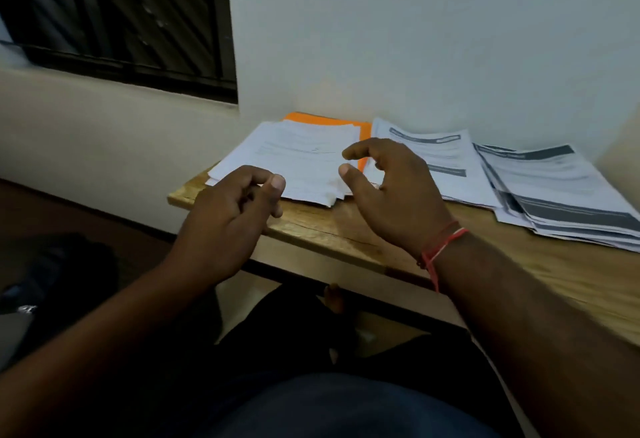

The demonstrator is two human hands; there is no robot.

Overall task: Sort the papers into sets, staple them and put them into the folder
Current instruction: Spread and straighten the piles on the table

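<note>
So the folder [364,131] was flat on the table [329,229], pushed back near the wall [415,39]. 1 pile of papers [294,160] sat right on top of the folder, spilling past its left and front edges. Just right of the folder was a 2nd pile [446,164], and right of that a 3rd pile [554,191], touching it. The window [121,15] was up and left of the folder. The left hand [225,223] hung front-left of the folder at the table's edge, and the right hand [391,191] was above the table by the folder's front right corner.
</note>
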